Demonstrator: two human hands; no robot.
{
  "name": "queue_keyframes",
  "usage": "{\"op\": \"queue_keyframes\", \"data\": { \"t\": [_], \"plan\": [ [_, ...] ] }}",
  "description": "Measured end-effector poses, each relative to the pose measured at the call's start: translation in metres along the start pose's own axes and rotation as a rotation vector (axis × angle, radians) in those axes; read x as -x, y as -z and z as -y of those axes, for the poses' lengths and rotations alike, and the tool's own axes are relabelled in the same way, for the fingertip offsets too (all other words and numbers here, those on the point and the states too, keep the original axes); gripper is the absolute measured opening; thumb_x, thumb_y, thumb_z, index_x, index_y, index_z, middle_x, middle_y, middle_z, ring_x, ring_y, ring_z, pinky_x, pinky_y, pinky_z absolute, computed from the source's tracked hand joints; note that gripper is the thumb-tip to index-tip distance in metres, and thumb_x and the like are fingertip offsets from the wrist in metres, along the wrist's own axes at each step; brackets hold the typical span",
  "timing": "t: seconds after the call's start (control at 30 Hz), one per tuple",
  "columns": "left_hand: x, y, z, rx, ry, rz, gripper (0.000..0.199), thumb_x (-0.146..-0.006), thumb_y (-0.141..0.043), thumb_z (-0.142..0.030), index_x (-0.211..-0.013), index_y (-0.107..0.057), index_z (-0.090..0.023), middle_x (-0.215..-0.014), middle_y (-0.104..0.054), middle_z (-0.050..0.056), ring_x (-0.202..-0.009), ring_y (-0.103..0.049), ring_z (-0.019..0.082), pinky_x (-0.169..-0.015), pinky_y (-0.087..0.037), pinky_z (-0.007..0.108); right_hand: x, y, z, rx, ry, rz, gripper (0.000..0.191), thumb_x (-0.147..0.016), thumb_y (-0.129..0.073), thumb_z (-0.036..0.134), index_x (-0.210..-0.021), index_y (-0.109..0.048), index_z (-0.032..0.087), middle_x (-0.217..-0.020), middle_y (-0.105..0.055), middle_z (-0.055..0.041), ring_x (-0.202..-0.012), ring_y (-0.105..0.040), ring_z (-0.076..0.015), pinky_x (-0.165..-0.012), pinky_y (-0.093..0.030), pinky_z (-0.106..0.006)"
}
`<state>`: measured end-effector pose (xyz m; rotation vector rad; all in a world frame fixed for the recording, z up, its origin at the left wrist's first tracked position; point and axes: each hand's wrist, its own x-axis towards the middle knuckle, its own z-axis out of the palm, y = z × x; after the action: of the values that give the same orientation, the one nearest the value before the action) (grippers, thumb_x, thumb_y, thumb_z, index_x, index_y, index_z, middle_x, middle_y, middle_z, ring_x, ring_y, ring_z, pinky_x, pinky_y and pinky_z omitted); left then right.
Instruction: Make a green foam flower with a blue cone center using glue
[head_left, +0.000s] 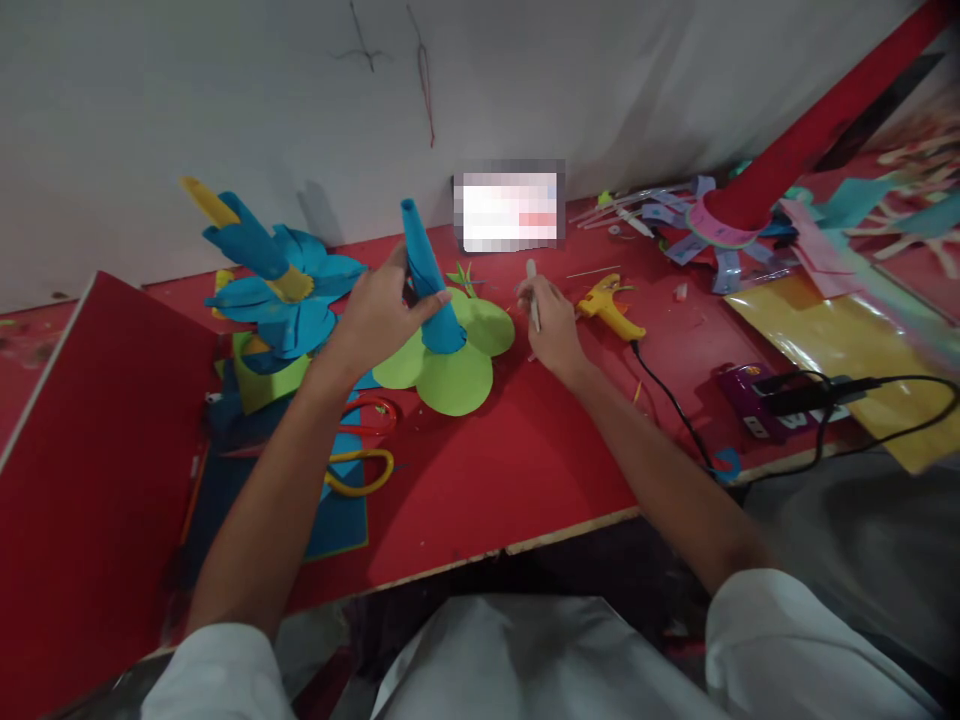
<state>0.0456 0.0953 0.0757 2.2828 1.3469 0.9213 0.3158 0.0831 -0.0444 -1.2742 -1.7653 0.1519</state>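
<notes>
A rolled blue paper cone (433,290) stands upright on a green paper flower shape (454,385) with rounded petals. My left hand (382,305) is closed around the cone's left side, thumb across its front. To the right of the flower, my right hand (551,318) holds a pale stick-like piece (532,290) between its fingers, apart from the flower. Close beside that hand lies a yellow glue gun (613,308) with a black cord. At the left stands a finished-looking blue paper flower (289,290) with a yellow centre.
Red-handled scissors (379,415) and yellow-handled scissors (375,488) lie on blue paper (341,535). A red board (112,480) rises at the left. A purple box (757,400) with cables, a yellow sheet (817,350) and a red cone (787,160) are at the right. A blurred-out screen stands behind.
</notes>
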Motion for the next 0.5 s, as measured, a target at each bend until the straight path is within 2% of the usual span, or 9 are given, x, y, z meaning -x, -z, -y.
{"op": "queue_keyframes", "data": {
  "t": [0.17,0.37,0.5],
  "plan": [
    [0.0018,-0.0027,-0.0035,-0.142,0.016,0.081,0.029,-0.086,-0.076,-0.041,-0.106,-0.062,-0.024,-0.076,-0.065,0.003,-0.076,-0.067,0.026,-0.066,-0.046,0.036,0.0009,-0.0036,0.0034,-0.022,-0.019,0.002,0.012,-0.101,-0.053,0.032,-0.11,-0.059,0.027,-0.098,-0.065,-0.0072,-0.09,-0.063,-0.0258,-0.087,-0.056,-0.045],
    [0.0011,-0.0019,-0.0014,-0.16,-0.003,0.112,0.028,-0.087,-0.073,-0.043,-0.106,-0.064,-0.024,-0.08,-0.068,0.004,-0.075,-0.066,0.024,-0.066,-0.047,0.035,0.0021,-0.0054,0.0044,-0.144,-0.052,0.01,0.009,-0.1,-0.057,0.033,-0.103,-0.063,0.028,-0.087,-0.07,-0.0022,-0.078,-0.068,-0.0194,-0.078,-0.06,-0.036],
    [-0.0001,0.0021,-0.0016,-0.17,-0.02,0.113,0.027,-0.088,-0.072,-0.045,-0.1,-0.064,-0.023,-0.084,-0.07,0.004,-0.076,-0.065,0.022,-0.069,-0.049,0.036,0.0025,-0.0079,0.004,-0.15,-0.067,0.029,0.006,-0.098,-0.059,0.031,-0.1,-0.064,0.028,-0.085,-0.073,-0.0008,-0.076,-0.07,-0.0185,-0.075,-0.06,-0.033]
  ]
}}
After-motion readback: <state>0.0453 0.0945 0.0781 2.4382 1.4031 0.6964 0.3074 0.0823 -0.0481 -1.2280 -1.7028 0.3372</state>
